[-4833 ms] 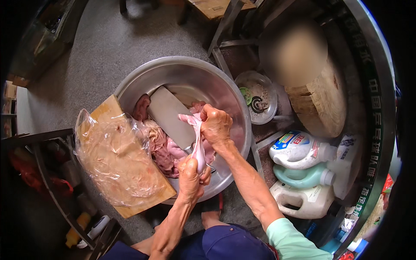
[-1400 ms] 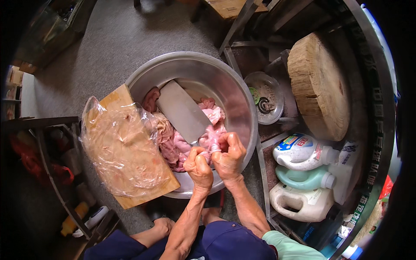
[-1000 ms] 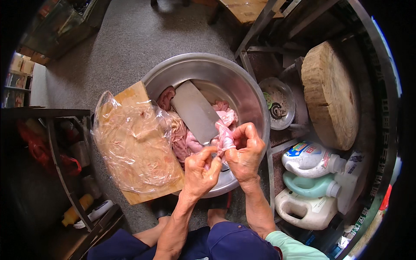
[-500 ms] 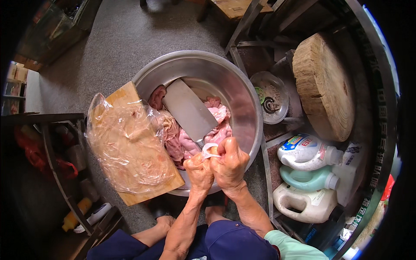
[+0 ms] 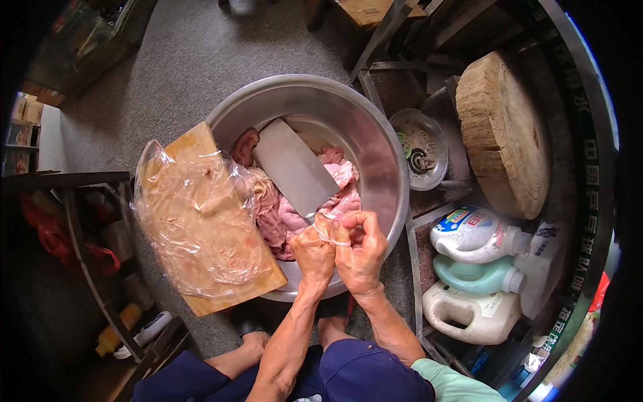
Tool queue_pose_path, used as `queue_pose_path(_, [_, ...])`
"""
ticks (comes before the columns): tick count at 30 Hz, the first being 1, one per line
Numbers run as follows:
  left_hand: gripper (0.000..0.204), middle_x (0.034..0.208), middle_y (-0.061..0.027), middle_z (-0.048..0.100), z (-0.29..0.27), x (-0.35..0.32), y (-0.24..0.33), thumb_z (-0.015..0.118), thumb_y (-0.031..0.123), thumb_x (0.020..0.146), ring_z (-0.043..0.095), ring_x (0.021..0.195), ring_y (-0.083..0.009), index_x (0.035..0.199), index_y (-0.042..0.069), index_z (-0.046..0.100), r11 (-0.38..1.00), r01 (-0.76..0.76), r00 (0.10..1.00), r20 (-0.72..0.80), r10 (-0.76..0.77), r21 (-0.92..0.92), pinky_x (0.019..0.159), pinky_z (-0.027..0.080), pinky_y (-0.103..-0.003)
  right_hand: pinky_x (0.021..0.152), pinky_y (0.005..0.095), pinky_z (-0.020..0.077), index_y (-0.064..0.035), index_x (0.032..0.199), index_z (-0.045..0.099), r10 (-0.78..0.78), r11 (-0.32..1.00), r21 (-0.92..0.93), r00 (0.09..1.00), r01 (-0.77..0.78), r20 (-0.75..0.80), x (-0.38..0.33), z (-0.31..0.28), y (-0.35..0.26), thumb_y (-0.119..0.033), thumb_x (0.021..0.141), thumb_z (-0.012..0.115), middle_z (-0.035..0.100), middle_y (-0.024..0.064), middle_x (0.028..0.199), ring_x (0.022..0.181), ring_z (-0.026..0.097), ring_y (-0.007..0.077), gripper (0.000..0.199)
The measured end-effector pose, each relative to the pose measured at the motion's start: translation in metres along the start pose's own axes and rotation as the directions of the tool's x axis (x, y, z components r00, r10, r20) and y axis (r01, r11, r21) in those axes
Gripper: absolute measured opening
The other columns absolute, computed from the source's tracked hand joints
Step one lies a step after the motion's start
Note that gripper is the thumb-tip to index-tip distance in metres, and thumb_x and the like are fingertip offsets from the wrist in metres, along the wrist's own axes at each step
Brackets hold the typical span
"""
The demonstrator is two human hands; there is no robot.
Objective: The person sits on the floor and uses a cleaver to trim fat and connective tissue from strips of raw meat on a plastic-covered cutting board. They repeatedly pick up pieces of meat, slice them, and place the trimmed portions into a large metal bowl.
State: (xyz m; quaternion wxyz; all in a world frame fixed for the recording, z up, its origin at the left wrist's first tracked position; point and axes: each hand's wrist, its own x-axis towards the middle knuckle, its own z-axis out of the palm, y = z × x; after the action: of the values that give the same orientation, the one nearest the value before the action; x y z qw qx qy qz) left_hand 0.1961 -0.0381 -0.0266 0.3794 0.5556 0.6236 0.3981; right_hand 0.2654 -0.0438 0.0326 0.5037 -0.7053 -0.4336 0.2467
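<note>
Over the near side of a wide metal basin (image 5: pixel 387 144), my two hands meet with closed fingers. A thin whitish strip (image 5: pixel 325 233) loops around the fingertips; whether it is string, plastic or tissue I cannot tell. My left hand (image 5: pixel 312 256) is fisted on one part of it, while my right hand (image 5: pixel 362 253) pinches another beside it. Pink raw meat pieces (image 5: pixel 269 213) lie in the basin just beyond them. A cleaver (image 5: pixel 297 166) rests flat on the meat, its handle mostly hidden by my hands.
A wooden board (image 5: pixel 192 142) overhangs the basin's left rim under a clear plastic bag (image 5: pixel 191 231). On the right, a metal-framed shelf holds a round chopping block (image 5: pixel 499 137), a clear bowl (image 5: pixel 435 175) and several jugs (image 5: pixel 472 273). A dark rack (image 5: pixel 84 231) stands left.
The whitish strip has shifted from a loop above my knuckles to lying across my fingers. My right hand has turned from a fist to a looser pinch.
</note>
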Motion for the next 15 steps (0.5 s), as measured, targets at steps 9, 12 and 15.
queue_pose_path(9, [0.037, 0.05, -0.0146, 0.054, 0.053, 0.027, -0.043, 0.052, 0.02, 0.099, 0.056, 0.042, -0.0289, 0.069, 0.001, 0.061, 0.895, -0.193, 0.977, -0.008, 0.214, 0.402, 0.04, 0.04, -0.043, 0.054, 0.0378, 0.049, -0.0042, 0.096, 0.052, 0.163, 0.964, -0.223, 0.985, -0.146, 0.06, -0.023, -0.005, 0.007, -0.007, 0.088, 0.068, 0.061, 0.0113, 0.062, 0.059, 0.063, 0.027, 0.018])
queue_pose_path(12, [0.039, 0.049, -0.0108, 0.052, 0.062, 0.035, -0.049, 0.05, 0.024, 0.102, 0.052, 0.041, -0.0233, 0.072, 0.001, 0.06, 0.871, -0.27, 0.952, -0.02, 0.304, 0.411, 0.041, 0.039, -0.04, 0.049, 0.0379, 0.0455, -0.0055, 0.095, 0.053, 0.094, 0.969, -0.237, 0.991, -0.069, 0.097, -0.016, -0.005, -0.005, -0.006, 0.087, 0.069, 0.059, 0.0102, 0.061, 0.055, 0.06, 0.0265, 0.018])
queue_pose_path(15, [0.041, 0.05, -0.0076, 0.049, 0.051, 0.036, -0.03, 0.05, 0.026, 0.103, 0.048, 0.042, -0.0189, 0.073, 0.0, 0.059, 0.975, -0.148, 0.989, 0.02, 0.146, 0.165, 0.042, 0.037, -0.037, 0.042, 0.0267, 0.0329, -0.0039, 0.089, 0.053, -0.033, 0.966, -0.25, 0.99, 0.067, 0.137, -0.014, -0.011, -0.013, -0.002, 0.087, 0.07, 0.051, 0.0017, 0.054, 0.043, 0.041, 0.005, 0.018])
